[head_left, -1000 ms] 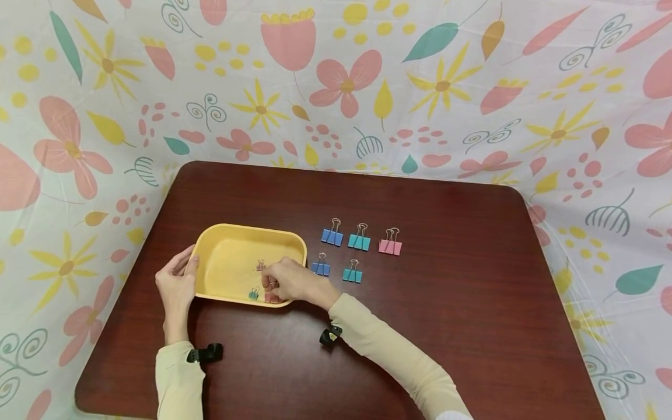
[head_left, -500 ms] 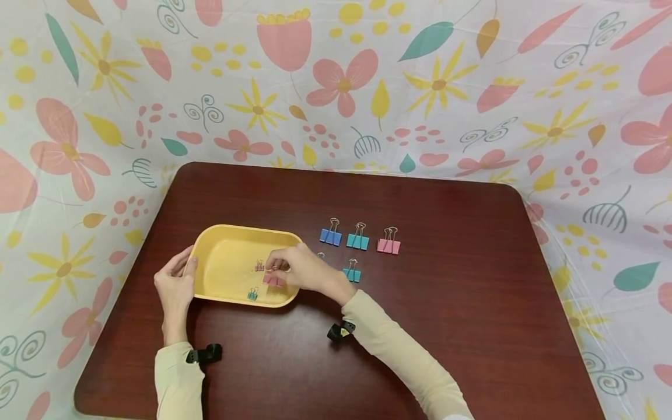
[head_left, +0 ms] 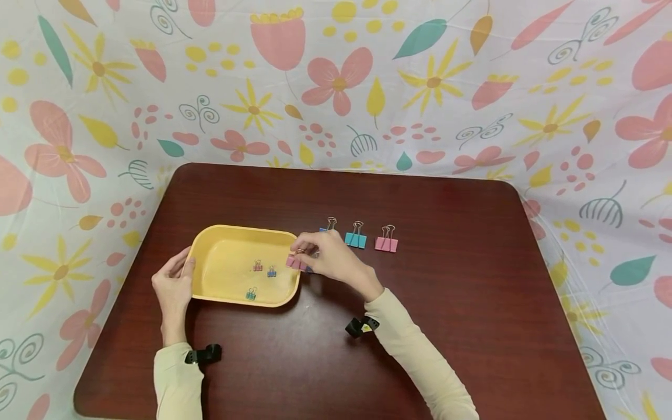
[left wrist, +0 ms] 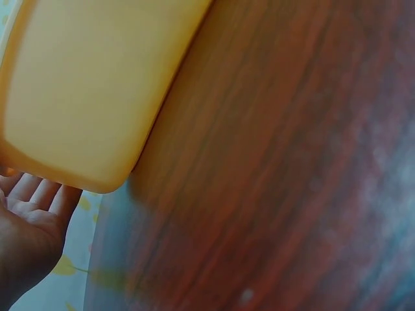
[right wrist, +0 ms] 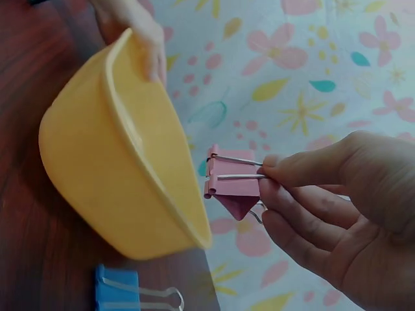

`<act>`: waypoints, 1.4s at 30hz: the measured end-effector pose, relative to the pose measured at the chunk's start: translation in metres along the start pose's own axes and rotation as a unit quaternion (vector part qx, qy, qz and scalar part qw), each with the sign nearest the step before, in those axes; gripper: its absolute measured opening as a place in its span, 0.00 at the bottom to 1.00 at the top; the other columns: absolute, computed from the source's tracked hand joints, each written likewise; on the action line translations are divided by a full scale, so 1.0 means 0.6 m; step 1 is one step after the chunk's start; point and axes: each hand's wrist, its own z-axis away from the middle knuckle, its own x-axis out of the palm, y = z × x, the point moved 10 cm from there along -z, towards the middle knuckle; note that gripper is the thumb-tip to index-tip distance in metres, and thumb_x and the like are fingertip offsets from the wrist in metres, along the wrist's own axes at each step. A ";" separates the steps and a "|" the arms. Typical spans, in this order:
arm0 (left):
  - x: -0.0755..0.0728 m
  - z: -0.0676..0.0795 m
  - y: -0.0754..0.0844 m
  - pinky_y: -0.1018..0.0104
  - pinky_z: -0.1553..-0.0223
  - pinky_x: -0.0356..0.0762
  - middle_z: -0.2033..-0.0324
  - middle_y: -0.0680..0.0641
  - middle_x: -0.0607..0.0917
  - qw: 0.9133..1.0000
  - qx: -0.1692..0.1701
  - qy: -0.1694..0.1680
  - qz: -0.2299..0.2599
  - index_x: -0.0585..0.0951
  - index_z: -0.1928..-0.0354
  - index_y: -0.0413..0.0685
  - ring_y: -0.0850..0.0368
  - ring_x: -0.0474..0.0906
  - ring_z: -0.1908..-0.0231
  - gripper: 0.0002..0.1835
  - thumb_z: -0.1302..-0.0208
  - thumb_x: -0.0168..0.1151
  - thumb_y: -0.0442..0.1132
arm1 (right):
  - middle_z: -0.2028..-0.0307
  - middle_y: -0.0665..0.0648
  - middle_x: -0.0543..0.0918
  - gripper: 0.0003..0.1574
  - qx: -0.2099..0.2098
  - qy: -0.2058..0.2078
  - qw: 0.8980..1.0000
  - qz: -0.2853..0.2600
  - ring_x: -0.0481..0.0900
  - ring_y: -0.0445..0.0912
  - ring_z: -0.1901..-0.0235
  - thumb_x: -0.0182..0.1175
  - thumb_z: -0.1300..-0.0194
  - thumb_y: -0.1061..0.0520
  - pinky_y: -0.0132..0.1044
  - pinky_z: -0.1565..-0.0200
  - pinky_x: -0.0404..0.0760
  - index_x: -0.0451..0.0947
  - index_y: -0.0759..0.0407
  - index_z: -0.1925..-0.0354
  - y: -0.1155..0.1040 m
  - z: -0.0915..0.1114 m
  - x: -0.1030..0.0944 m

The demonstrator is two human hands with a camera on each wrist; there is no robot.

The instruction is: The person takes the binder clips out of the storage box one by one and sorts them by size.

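Note:
My left hand (head_left: 173, 286) grips the left end of a yellow tray (head_left: 220, 262), thumb at the rim and fingers along the outside. Between thumb and fingers, my right hand (head_left: 331, 254) pinches a pink binder clip (right wrist: 237, 175) by its wire handles. This clip hangs over the tray's right rim in the head view. Inside the tray lie three small binder clips: a pink one (head_left: 258, 266), a blue one (head_left: 271, 272) and a green one (head_left: 251, 294). A blue clip (right wrist: 117, 288) shows below the tray in the right wrist view.
Beyond my right hand, a row on the dark wooden table (head_left: 446, 291) has a partly covered blue clip (head_left: 322, 229), a teal clip (head_left: 356, 240) and a pink clip (head_left: 386, 244). My right hand hides clips nearer the tray. A flowered cloth (head_left: 336, 134) hangs behind the table.
My right hand has lifted the pink binder clip out of the tray and carried it right, over the rim, uncovering the small blue clip. My left hand stays on the tray.

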 end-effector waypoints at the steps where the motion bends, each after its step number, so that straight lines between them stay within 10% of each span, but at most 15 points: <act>1: 0.000 0.000 0.000 0.84 0.66 0.80 0.68 0.67 0.86 1.000 -0.001 0.001 0.001 0.86 0.46 0.38 0.74 0.86 0.66 0.15 0.33 0.66 0.33 | 0.65 0.51 0.90 0.06 0.003 0.003 1.000 0.000 0.87 0.39 0.66 0.69 0.35 0.63 0.28 0.59 0.85 0.85 0.58 0.59 0.003 0.005 -0.005; 25: 0.000 -0.004 -0.011 0.83 0.66 0.80 0.66 0.65 0.87 1.000 -0.030 -0.006 0.007 0.86 0.45 0.39 0.74 0.86 0.66 0.16 0.33 0.67 0.36 | 0.67 0.52 0.89 0.10 0.120 0.071 0.990 0.031 0.87 0.42 0.66 0.72 0.40 0.66 0.35 0.63 0.87 0.87 0.59 0.59 0.135 0.175 -0.117; 42: 0.002 -0.005 -0.010 0.84 0.66 0.80 0.65 0.64 0.88 1.000 -0.026 -0.006 0.011 0.86 0.46 0.40 0.73 0.86 0.66 0.16 0.34 0.68 0.35 | 0.67 0.54 0.89 0.08 0.205 0.043 0.978 0.012 0.85 0.44 0.69 0.69 0.38 0.67 0.31 0.65 0.83 0.88 0.59 0.60 0.235 0.224 -0.116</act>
